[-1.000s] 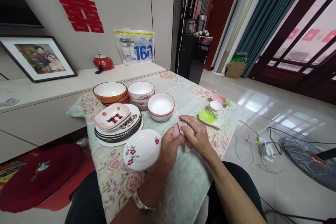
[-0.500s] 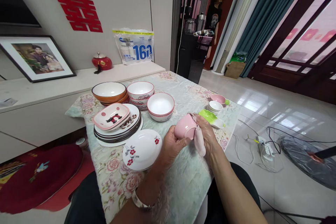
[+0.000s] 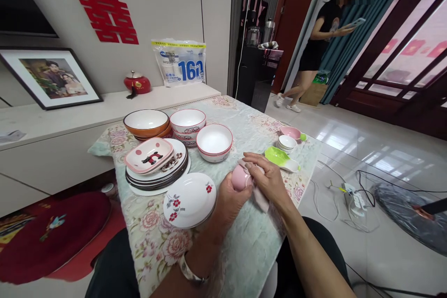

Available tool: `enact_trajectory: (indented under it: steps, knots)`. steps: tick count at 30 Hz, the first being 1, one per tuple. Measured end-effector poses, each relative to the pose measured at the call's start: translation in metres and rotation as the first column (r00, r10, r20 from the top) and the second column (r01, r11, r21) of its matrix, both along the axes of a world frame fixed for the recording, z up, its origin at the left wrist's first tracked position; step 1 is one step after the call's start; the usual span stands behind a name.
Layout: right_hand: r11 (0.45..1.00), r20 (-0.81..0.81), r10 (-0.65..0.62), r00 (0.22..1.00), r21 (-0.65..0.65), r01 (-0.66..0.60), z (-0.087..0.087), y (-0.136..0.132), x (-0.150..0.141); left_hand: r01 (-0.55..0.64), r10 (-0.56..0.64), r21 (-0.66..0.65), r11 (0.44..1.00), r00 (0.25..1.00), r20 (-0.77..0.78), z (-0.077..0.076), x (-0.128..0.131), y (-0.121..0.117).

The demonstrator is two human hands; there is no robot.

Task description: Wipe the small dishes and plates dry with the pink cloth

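Note:
A small glossy pink bowl (image 3: pixel 240 178) is tilted between my hands, above the near part of the table. My left hand (image 3: pixel 228 198) is closed round its left side, thumb along the lower edge. Over its right side my right hand (image 3: pixel 265 177) presses a pale pink cloth (image 3: pixel 260 199), whose loose end hangs below. To the left lies a white plate with red flowers (image 3: pixel 190 200). Behind that rises a stack of plates (image 3: pixel 157 186) topped by a pink patterned dish (image 3: pixel 148 156). White red-rimmed bowls (image 3: pixel 214 142) stand just beyond my hands.
Orange bowls (image 3: pixel 146 123) are stacked at the back left. Near the table's right edge are a green leaf-shaped dish (image 3: pixel 277 156), small white bowls (image 3: pixel 287 142) and a pink dish (image 3: pixel 290 132). Cables and a power strip (image 3: pixel 356 200) lie on the floor. A person (image 3: pixel 319 32) holds a phone.
My right hand has moved over the top of the bowl with the cloth, and the bowl has tipped. The person has come out from the doorway toward the curtain.

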State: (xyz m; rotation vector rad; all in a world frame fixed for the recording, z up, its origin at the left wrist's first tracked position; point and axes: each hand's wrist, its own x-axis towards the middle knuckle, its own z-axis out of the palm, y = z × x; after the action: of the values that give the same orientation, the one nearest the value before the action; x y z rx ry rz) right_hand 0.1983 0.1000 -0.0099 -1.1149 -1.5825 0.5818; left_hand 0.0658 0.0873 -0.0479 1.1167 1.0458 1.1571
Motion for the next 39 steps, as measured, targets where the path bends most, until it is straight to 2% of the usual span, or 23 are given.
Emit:
enact_trajectory:
  steps: [2,4,6,8,11,13,16,18,20,22,24,26,28,31,35,39]
  knots:
    - [0.996,0.135,0.066,0.989,0.055,-0.074,0.005,-0.004,-0.002,-0.048,0.054,0.044,0.998,0.990,-0.130,0.006,0.003,-0.001]
    - [0.985,0.239,0.112,0.965,0.099,-0.139,0.007,-0.007,-0.004,-0.015,0.027,0.112,0.994,0.994,-0.108,0.011,0.005,-0.003]
    - [0.979,0.281,0.127,0.951,0.116,-0.165,0.008,-0.007,-0.004,0.008,0.005,0.159,0.987,0.997,-0.080,0.014,0.006,-0.005]
    - [0.989,0.257,0.100,0.961,0.078,-0.123,0.007,-0.005,-0.001,-0.018,0.044,0.159,0.987,0.986,-0.163,0.015,0.006,-0.007]
    - [0.996,0.083,0.041,0.996,-0.079,-0.035,0.005,0.001,0.005,-0.028,0.067,0.134,0.991,0.954,-0.292,0.015,0.005,-0.010]
    - [0.974,-0.105,-0.001,0.994,-0.227,-0.023,0.002,0.004,0.009,0.034,-0.005,0.102,0.994,0.961,-0.277,0.017,0.002,-0.011]
    - [0.911,-0.382,-0.100,0.919,-0.406,-0.070,-0.004,0.008,0.013,0.163,-0.156,0.032,0.986,0.975,-0.160,0.020,-0.004,-0.009]
    - [0.891,-0.536,-0.166,0.828,-0.441,-0.107,-0.009,0.012,0.013,0.204,-0.204,0.011,0.979,0.978,-0.038,0.018,-0.007,-0.006]
    - [0.891,-0.635,-0.209,0.743,-0.437,-0.122,-0.013,0.016,0.013,0.189,-0.189,0.002,0.982,0.981,0.033,0.013,-0.008,-0.003]
    - [0.891,-0.670,-0.237,0.704,-0.438,-0.117,-0.016,0.019,0.011,0.159,-0.161,0.028,0.987,0.984,0.079,0.008,-0.007,-0.002]
    - [0.891,-0.672,-0.253,0.696,-0.443,-0.104,-0.018,0.021,0.010,0.114,-0.120,0.057,0.992,0.988,0.096,0.004,-0.005,-0.003]
    - [0.898,-0.623,-0.247,0.742,-0.434,-0.065,-0.016,0.019,0.010,0.090,-0.099,0.086,0.992,0.990,0.099,0.003,-0.004,-0.005]
    - [0.924,-0.483,-0.203,0.852,-0.384,0.002,-0.012,0.015,0.011,0.089,-0.099,0.099,0.991,0.990,0.099,0.004,-0.004,-0.007]
    - [0.980,-0.202,-0.094,0.975,-0.191,0.055,-0.003,0.006,0.010,0.088,-0.096,0.092,0.992,0.991,0.094,0.006,-0.006,-0.007]
    - [0.996,0.060,0.075,0.995,0.044,-0.078,0.006,-0.004,0.004,0.069,-0.074,0.081,0.994,0.995,0.063,0.007,-0.007,-0.004]
    - [0.969,0.238,0.179,0.955,0.125,-0.213,0.005,-0.004,0.004,0.059,-0.063,0.094,0.994,0.998,0.031,0.008,-0.008,-0.003]
